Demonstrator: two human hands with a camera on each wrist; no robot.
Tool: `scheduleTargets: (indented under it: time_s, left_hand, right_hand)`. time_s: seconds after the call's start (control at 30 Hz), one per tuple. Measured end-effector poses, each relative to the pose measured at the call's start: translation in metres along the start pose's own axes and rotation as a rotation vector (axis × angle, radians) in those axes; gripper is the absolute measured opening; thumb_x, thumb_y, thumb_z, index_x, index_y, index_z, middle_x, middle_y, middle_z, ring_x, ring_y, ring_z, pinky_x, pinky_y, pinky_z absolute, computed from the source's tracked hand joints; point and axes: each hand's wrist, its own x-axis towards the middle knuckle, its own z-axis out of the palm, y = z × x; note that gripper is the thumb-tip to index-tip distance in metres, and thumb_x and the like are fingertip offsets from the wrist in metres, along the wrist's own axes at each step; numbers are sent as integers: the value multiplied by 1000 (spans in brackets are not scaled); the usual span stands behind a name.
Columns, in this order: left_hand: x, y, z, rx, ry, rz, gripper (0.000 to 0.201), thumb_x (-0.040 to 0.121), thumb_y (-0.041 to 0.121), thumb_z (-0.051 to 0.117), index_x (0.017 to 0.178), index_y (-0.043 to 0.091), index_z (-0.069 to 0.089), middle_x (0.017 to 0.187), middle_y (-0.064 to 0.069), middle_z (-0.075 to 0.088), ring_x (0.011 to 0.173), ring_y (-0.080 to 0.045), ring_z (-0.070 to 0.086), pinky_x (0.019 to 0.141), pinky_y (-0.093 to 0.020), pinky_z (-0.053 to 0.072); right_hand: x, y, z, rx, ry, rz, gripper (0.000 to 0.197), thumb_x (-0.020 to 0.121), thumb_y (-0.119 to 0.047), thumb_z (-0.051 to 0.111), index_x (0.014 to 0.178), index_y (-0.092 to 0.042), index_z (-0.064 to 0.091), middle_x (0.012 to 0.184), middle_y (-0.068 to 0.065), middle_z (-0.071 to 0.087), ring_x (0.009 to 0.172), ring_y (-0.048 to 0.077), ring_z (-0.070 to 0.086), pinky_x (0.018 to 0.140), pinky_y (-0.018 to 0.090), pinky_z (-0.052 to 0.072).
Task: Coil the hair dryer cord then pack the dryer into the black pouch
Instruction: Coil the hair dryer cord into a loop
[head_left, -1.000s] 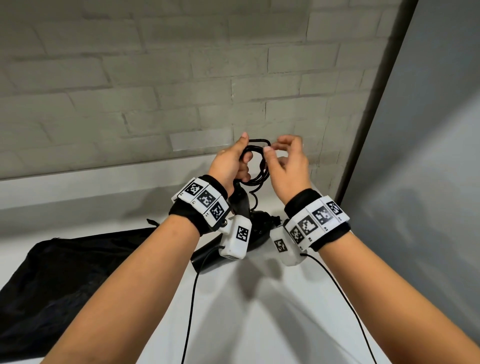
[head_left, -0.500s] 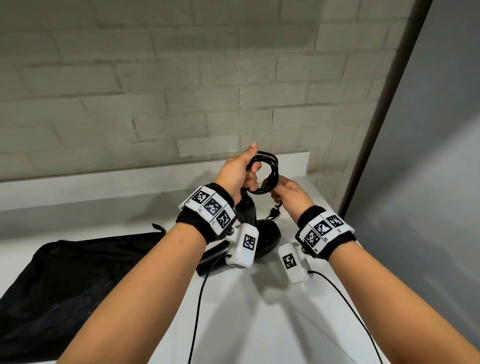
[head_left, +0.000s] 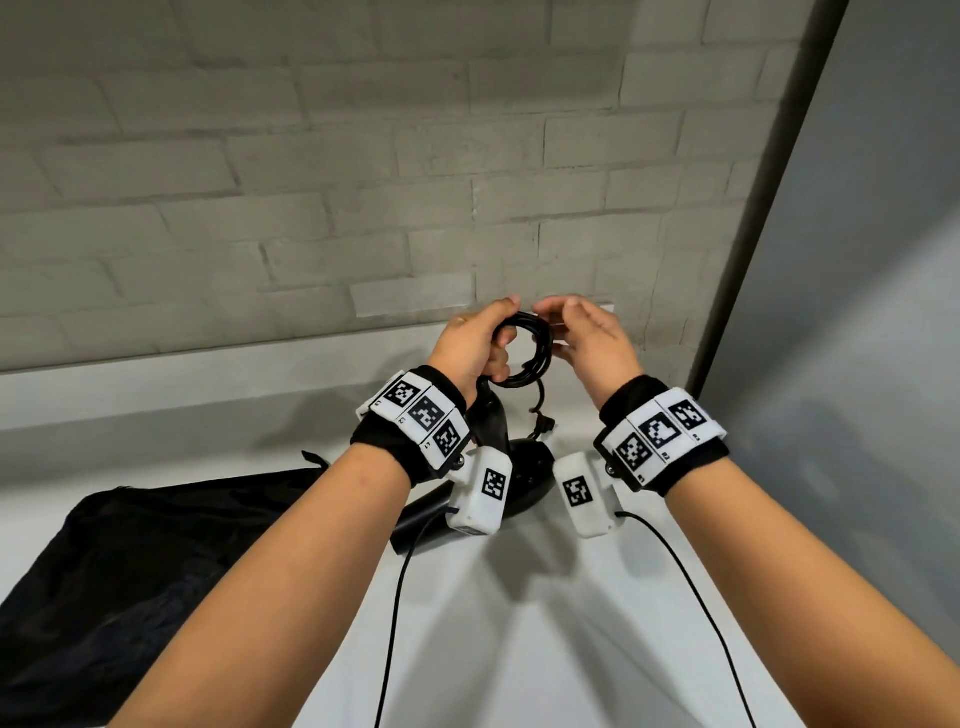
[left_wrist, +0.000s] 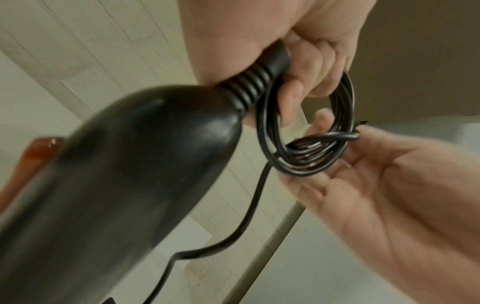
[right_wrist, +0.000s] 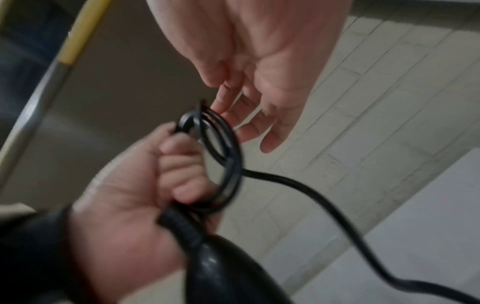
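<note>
My left hand grips the coiled black cord together with the ribbed cord end of the black hair dryer, which hangs below it over the table. In the left wrist view, left fingers pass through the coil. My right hand is at the coil's top right, its fingers fairly straight and touching the loops, its thumb apart. A loose tail runs down from the coil to the plug. The black pouch lies flat at the left.
A white table runs under my arms up to a grey brick wall. A grey panel closes off the right side. Thin black cables trail from the wrist cameras.
My right hand dipped low beside the coil half a second ago and has risen back to its top. The left hand has kept its hold on the coil and dryer.
</note>
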Motion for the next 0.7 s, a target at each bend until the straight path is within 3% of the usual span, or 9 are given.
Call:
scheduleTargets:
  time_s: [0.1, 0.2, 0.37, 0.47, 0.53, 0.6, 0.63, 0.7]
  left_hand:
    - [-1, 1, 0, 13, 15, 14, 39, 91, 30, 51, 56, 17, 42, 38, 9, 37, 27, -6, 21, 38, -19, 20]
    - [-1, 1, 0, 23, 15, 20, 38, 92, 34, 51, 58, 18, 42, 39, 10, 37, 28, -5, 21, 37, -20, 22]
    - [-1, 1, 0, 59, 20, -2, 44, 91, 38, 48, 54, 17, 39, 36, 10, 27, 31, -7, 20, 41, -21, 24]
    - [0, 0, -2, 56, -15, -20, 45, 92, 35, 46, 53, 17, 36, 33, 11, 23, 30, -7, 18, 37, -18, 24]
    - [0, -2, -3, 29, -49, -31, 44, 93, 31, 44, 52, 16, 35, 32, 11, 21, 30, -7, 16, 37, -18, 22]
    - [0, -3, -3, -3, -68, -39, 44, 94, 28, 43, 52, 15, 33, 31, 12, 21, 28, -6, 15, 37, -18, 20]
    - [0, -3, -3, -19, -76, -40, 44, 94, 25, 43, 53, 15, 33, 30, 11, 21, 27, -5, 15, 36, -17, 19]
    - [0, -5, -3, -43, -94, -34, 45, 94, 18, 45, 52, 13, 33, 28, 11, 23, 24, -4, 16, 34, -14, 20]
  right_hand:
    - [-2, -7, 4, -18, 6, -56, 29, 94, -6, 40, 77, -21, 59, 78, -3, 61, 67, -3, 60, 72, 16, 49]
    - [-5, -8, 5, -5, 56, -87, 26, 87, 1, 50, 82, -22, 59, 77, -5, 57, 74, 5, 55, 79, 22, 46]
    - [-9, -6, 6, -22, 51, -141, 34, 77, 8, 61, 78, -26, 58, 58, -13, 59, 61, -10, 56, 70, 8, 46]
    - [-12, 1, 9, -2, 66, -150, 38, 73, 12, 63, 82, -23, 52, 67, -6, 47, 63, -6, 50, 63, 3, 43]
    - [-10, 7, 7, -18, 56, -125, 39, 74, 9, 63, 96, -19, 48, 81, -6, 45, 80, 2, 47, 73, 6, 42]
    - [-8, 14, 7, -27, -62, -33, 35, 81, 6, 58, 108, -13, 48, 94, -8, 53, 90, 7, 53, 86, 17, 44]
    - [-8, 18, 7, -16, -137, 12, 27, 85, 4, 52, 107, -12, 51, 93, -9, 60, 89, 6, 58, 87, 20, 46]
    - [-10, 22, 9, 7, -238, 89, 21, 91, 1, 41, 93, -15, 55, 71, -9, 71, 73, -1, 65, 77, 13, 52]
